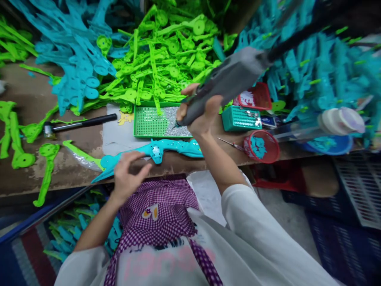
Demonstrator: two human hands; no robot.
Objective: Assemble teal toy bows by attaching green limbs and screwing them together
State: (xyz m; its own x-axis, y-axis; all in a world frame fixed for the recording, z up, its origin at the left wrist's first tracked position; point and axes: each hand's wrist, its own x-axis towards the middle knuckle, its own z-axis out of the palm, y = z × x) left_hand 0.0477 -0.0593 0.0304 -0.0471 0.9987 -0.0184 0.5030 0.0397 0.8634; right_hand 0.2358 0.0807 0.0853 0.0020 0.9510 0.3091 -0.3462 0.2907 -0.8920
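R fingers (213,106) grip grey driver (233,75) — L fingers (133,156) spread by long, glossy blue pc. (156,151)

Power screwdriver (229,79): grey body, black at the back end. Long part (175,146) on the worktop (71,174): cyan. Worktop: brown, paler worn patches. Middle pile (175,55): lime green. Left heap (77,51): mostly cyan. Right heap (327,67): cyan, lime bits showing. Tray (135,121): green, grid of holes; screws (170,115) silver. Box (236,121): teal. Basket (269,157): red, cyan pieces (258,146) inside. Bowl (342,146): blue. Hammer (80,124): black grip, silver shaft. Apron (133,228): purple-white check. Shirt (253,226): white, pink lettering.
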